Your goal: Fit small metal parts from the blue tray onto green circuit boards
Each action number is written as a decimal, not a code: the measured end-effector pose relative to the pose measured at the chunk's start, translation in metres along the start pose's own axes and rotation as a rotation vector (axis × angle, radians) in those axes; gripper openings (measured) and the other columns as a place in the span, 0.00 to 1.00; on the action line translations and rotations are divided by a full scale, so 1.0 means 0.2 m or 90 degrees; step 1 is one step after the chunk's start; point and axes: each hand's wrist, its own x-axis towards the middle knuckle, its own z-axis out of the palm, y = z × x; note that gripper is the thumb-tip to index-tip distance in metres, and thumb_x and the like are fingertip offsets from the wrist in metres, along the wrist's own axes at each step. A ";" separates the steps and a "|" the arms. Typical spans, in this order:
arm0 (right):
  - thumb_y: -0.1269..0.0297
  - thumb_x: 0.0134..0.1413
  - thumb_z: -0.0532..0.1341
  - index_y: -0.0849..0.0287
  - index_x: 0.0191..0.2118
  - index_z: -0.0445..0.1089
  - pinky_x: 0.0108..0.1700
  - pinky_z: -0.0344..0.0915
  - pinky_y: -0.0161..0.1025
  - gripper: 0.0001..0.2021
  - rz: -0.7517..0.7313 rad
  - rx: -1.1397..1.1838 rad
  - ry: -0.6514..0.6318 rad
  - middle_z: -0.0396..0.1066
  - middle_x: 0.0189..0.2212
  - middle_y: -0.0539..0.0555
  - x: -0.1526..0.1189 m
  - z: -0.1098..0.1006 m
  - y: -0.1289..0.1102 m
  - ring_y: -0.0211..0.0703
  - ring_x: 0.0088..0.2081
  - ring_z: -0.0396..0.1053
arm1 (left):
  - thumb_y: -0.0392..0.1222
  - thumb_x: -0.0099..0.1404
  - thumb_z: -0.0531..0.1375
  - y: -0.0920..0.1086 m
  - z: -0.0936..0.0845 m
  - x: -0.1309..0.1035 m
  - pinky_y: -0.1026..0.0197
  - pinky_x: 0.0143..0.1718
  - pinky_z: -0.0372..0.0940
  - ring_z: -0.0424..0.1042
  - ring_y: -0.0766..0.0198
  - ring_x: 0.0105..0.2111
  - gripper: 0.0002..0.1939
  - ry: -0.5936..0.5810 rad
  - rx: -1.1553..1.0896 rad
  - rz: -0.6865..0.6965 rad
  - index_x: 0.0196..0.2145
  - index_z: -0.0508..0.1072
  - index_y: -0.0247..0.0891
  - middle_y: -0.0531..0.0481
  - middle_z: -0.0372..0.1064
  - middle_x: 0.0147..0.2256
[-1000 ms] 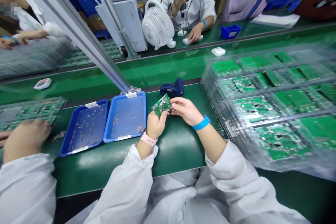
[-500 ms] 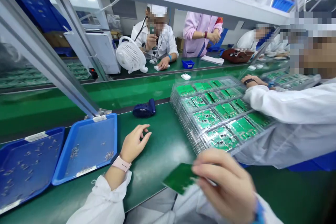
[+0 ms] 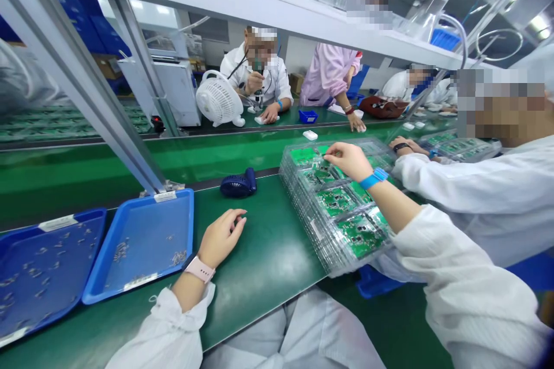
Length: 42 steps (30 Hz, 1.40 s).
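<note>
Boards (image 3: 337,202), green, circuit-type, several: laid in compartments of a stack of clear trays (image 3: 308,222), well to the right of the left fingers. Right hand (image 3: 351,162), wrist in a blue band (image 3: 374,177): extended over the far part of the stack, thumb and fingertips drawn together; whether they pinch a board's edge, cannot tell. Nearest board (image 3: 319,174): just below and to the left of those fingertips, in the top tray; long axis too foreshortened to read. Other boards: in a row running from the right fingertips back toward the near side. Nearer hand to the stack: right, directly above it. Left hand (image 3: 219,236): apart from the stack, over the tabletop (image 3: 259,277), fingers loosely curled, thumb parted from them, nothing held. Beyond the left fingertips: dark-blue handheld fan (image 3: 236,185), one. Left of the left fingers: light-blue tray (image 3: 151,230), one, with small metal parts (image 3: 179,257) in clusters; farther left, darker-blue tray (image 3: 64,265), one, similar parts scattered. Beyond the right fingertips: white device (image 3: 310,135), one.
</note>
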 end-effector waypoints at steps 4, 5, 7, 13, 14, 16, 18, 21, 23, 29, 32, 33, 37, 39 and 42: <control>0.63 0.51 0.66 0.58 0.32 0.76 0.37 0.64 0.36 0.04 -0.007 -0.013 -0.102 0.77 0.31 0.52 0.05 0.11 0.02 0.41 0.33 0.72 | 0.51 0.71 0.49 0.00 0.00 0.00 0.64 0.33 0.64 0.68 0.66 0.27 0.18 -0.002 0.000 0.002 0.47 0.72 0.41 0.51 0.72 0.36; 0.63 0.51 0.66 0.57 0.33 0.76 0.37 0.65 0.35 0.05 -0.004 -0.003 -0.130 0.77 0.31 0.52 0.06 0.13 0.02 0.41 0.33 0.73 | 0.51 0.71 0.49 0.00 0.00 0.00 0.63 0.33 0.64 0.68 0.66 0.27 0.18 -0.003 0.000 0.002 0.47 0.72 0.41 0.51 0.72 0.35; 0.63 0.52 0.65 0.58 0.36 0.76 0.36 0.66 0.35 0.06 0.028 0.041 -0.193 0.77 0.29 0.52 0.07 0.16 0.02 0.41 0.31 0.73 | 0.51 0.71 0.49 0.00 0.00 0.00 0.63 0.32 0.63 0.68 0.66 0.27 0.18 -0.004 0.004 -0.004 0.47 0.73 0.41 0.51 0.72 0.34; 0.66 0.59 0.58 0.58 0.43 0.72 0.33 0.67 0.33 0.09 0.106 0.082 -0.233 0.77 0.29 0.52 0.04 0.18 0.03 0.40 0.29 0.74 | 0.52 0.70 0.49 0.01 0.00 0.00 0.64 0.30 0.62 0.68 0.65 0.26 0.19 -0.007 0.014 -0.017 0.47 0.73 0.41 0.51 0.71 0.32; 0.67 0.58 0.57 0.58 0.43 0.72 0.34 0.66 0.33 0.09 0.094 0.052 -0.231 0.77 0.29 0.52 0.03 0.17 0.02 0.40 0.30 0.74 | 0.52 0.70 0.49 0.01 0.00 0.00 0.64 0.30 0.62 0.68 0.65 0.26 0.19 -0.006 0.013 -0.017 0.47 0.73 0.41 0.51 0.71 0.32; 0.70 0.57 0.57 0.58 0.44 0.73 0.37 0.66 0.33 0.11 0.061 -0.009 -0.224 0.78 0.30 0.52 0.01 0.15 0.01 0.40 0.32 0.74 | 0.52 0.70 0.49 0.01 0.00 0.00 0.64 0.30 0.62 0.69 0.65 0.27 0.19 -0.003 0.011 -0.015 0.46 0.74 0.40 0.51 0.71 0.32; 0.71 0.56 0.57 0.58 0.45 0.73 0.40 0.65 0.33 0.12 0.034 -0.047 -0.203 0.78 0.32 0.52 0.01 0.12 0.01 0.41 0.35 0.74 | 0.52 0.70 0.49 0.01 0.00 0.00 0.64 0.29 0.62 0.69 0.64 0.27 0.19 0.000 0.011 -0.014 0.46 0.74 0.41 0.51 0.72 0.32; 0.69 0.56 0.58 0.58 0.44 0.75 0.42 0.65 0.33 0.12 0.014 -0.076 -0.159 0.78 0.36 0.53 0.05 0.09 0.01 0.41 0.38 0.74 | 0.51 0.70 0.49 0.01 0.00 0.00 0.64 0.29 0.62 0.69 0.64 0.27 0.18 0.002 0.011 -0.014 0.46 0.74 0.41 0.51 0.72 0.32; 0.69 0.55 0.59 0.58 0.44 0.76 0.44 0.65 0.33 0.12 0.012 -0.109 -0.147 0.78 0.38 0.53 0.11 0.09 0.01 0.42 0.40 0.74 | 0.51 0.70 0.49 0.00 0.00 0.00 0.63 0.30 0.63 0.69 0.64 0.26 0.18 0.001 0.008 -0.013 0.46 0.74 0.41 0.51 0.73 0.33; 0.59 0.56 0.62 0.60 0.50 0.73 0.48 0.65 0.40 0.17 0.050 -0.262 -0.208 0.76 0.46 0.62 0.29 0.21 -0.06 0.51 0.49 0.73 | 0.50 0.71 0.48 0.00 0.01 0.00 0.62 0.33 0.63 0.69 0.64 0.27 0.18 -0.012 0.001 -0.002 0.46 0.73 0.42 0.51 0.73 0.35; 0.53 0.52 0.65 0.65 0.49 0.72 0.45 0.67 0.42 0.23 0.076 -0.273 -0.242 0.75 0.45 0.68 0.34 0.29 -0.11 0.56 0.47 0.74 | 0.49 0.71 0.49 0.00 0.01 0.00 0.62 0.33 0.63 0.69 0.65 0.27 0.17 -0.009 0.001 -0.001 0.45 0.73 0.42 0.51 0.74 0.36; 0.51 0.51 0.66 0.67 0.49 0.72 0.45 0.67 0.43 0.26 0.084 -0.274 -0.252 0.75 0.45 0.70 0.36 0.31 -0.12 0.57 0.47 0.74 | 0.49 0.70 0.49 0.00 0.01 0.00 0.62 0.33 0.63 0.69 0.65 0.27 0.17 -0.007 0.002 0.000 0.45 0.74 0.42 0.51 0.74 0.36; 0.51 0.47 0.69 0.69 0.54 0.68 0.46 0.67 0.44 0.32 0.119 -0.263 -0.242 0.73 0.48 0.72 0.41 0.32 -0.12 0.58 0.50 0.72 | 0.48 0.71 0.49 0.00 0.01 0.00 0.62 0.32 0.63 0.70 0.64 0.27 0.16 -0.002 0.006 0.004 0.45 0.74 0.41 0.50 0.74 0.35; 0.57 0.49 0.68 0.66 0.53 0.69 0.48 0.66 0.41 0.27 0.137 -0.248 -0.221 0.74 0.49 0.68 0.42 0.29 -0.11 0.54 0.51 0.72 | 0.48 0.71 0.49 0.00 0.01 0.00 0.62 0.33 0.62 0.70 0.64 0.28 0.16 -0.002 0.007 0.006 0.45 0.73 0.41 0.50 0.74 0.35; 0.67 0.54 0.64 0.61 0.50 0.73 0.49 0.65 0.38 0.16 0.147 -0.238 -0.194 0.75 0.47 0.63 0.43 0.23 -0.09 0.49 0.49 0.73 | 0.48 0.71 0.48 -0.01 0.02 0.00 0.62 0.34 0.63 0.71 0.63 0.30 0.17 -0.005 0.002 0.005 0.45 0.73 0.42 0.50 0.74 0.36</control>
